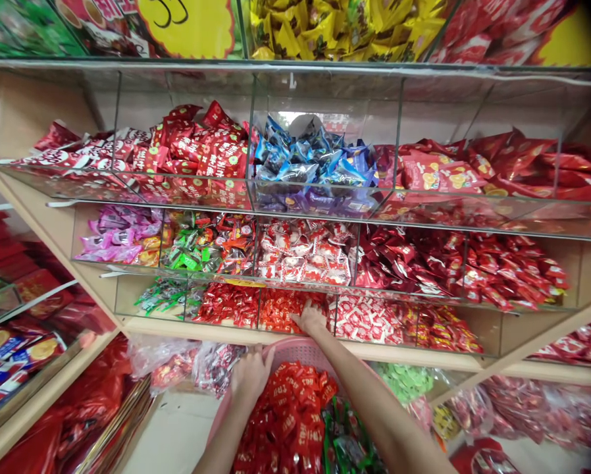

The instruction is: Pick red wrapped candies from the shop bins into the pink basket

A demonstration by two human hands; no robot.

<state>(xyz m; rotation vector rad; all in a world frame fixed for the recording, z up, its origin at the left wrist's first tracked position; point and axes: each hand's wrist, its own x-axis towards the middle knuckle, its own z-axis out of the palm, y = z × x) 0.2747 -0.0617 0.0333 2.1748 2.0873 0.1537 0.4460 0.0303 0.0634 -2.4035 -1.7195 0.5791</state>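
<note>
My left hand is closed over the far left rim of a pink plastic basket. Wrapped candies fill the basket: red ones in the middle and left, green ones on the right. Beyond the rim, my right hand reaches into a bottom-row compartment of small orange-red wrapped candies. Its fingers are apart and touch the candies, with nothing visible held in them. My right forearm passes over the right side of the basket.
Clear dividers split the shelves into candy compartments. Red-and-white candies lie right of my right hand, darker red ones left of it. A shelf lip overhangs the bottom row. Bagged candies sit below the wooden ledge.
</note>
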